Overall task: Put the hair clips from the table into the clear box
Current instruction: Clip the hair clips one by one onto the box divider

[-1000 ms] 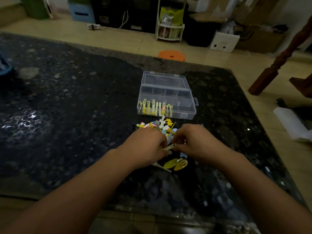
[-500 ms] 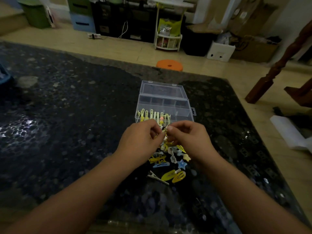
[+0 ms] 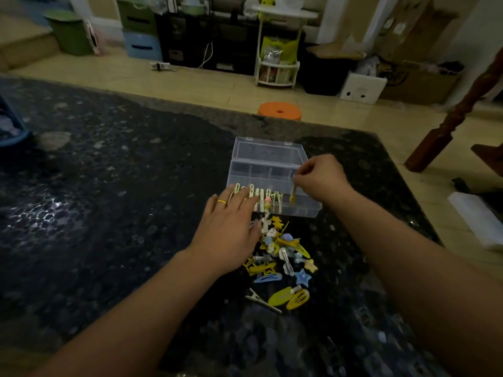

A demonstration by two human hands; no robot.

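The clear box (image 3: 275,172) lies open on the dark stone table (image 3: 109,213), its lid tipped back. Several pale yellow clips (image 3: 261,195) sit in a row along its front wall. My right hand (image 3: 321,176) pinches a small yellow hair clip (image 3: 293,194) and holds it over the box's front right part. My left hand (image 3: 231,229) rests flat with straight fingers against the box's front left, touching the clipped row. A pile of hair clips (image 3: 283,257) in yellow, blue and white lies on the table just in front of the box, between my arms.
An orange stool (image 3: 279,111) stands beyond the table's far edge. A blue tray (image 3: 13,131) sits at the table's left edge. A wooden post (image 3: 446,123) and white sheet (image 3: 476,219) are to the right, off the table. Shelves and boxes line the far wall.
Both hands rose from the pile together holding a clip. Now they have separated: the right hand carried the clip over the box, and the left opened against the box front.
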